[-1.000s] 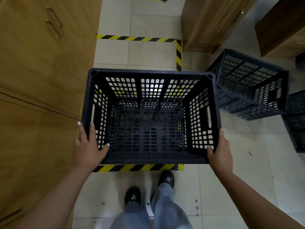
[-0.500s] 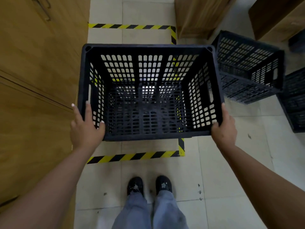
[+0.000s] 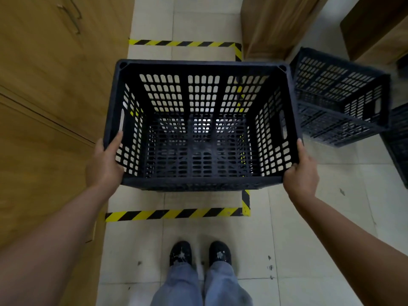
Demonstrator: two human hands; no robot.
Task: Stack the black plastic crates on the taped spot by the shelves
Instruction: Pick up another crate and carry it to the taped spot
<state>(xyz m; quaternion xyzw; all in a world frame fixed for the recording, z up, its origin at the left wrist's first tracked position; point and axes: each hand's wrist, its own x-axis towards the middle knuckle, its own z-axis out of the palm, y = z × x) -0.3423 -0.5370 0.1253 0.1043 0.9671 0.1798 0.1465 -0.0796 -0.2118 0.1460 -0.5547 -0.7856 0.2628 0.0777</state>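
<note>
Black plastic fills the middle of our view: an open-topped crate [image 3: 202,127] with slotted walls and a gridded floor, held level in front of us above the tiled floor [image 3: 309,228]. Our left hand [image 3: 104,162] grips its left near corner, fingers wrapped onto the rim and the side wall just below the handle slot. Our right hand [image 3: 301,171] does the same on the right near corner, fingers closed against the outer wall and the thumb along the rim. Both hands are clamped on the crate, and it is empty.

Beneath it lies the taped spot [image 3: 176,214], a rectangle marked in yellow-and-black striped tape. The far strip and its right corner show beyond the crate, the near strip shows in front of it, and pieces of the tape are visible through the slots. The crate sits over this rectangle, with its right side reaching a little past the right strip. We cannot tell whether its base touches the floor.

Wooden cabinets [image 3: 48,107] with metal handles run along our left, close to the crate. Another wooden unit [image 3: 271,25] stands beyond the far right corner of the tape. To the right, a second black crate [image 3: 340,96] rests on the tiles, just beside the one we hold, and the edge of a third [image 3: 397,146] shows at the frame's border. Our shoes [image 3: 199,252] stand short of the near strip.
</note>
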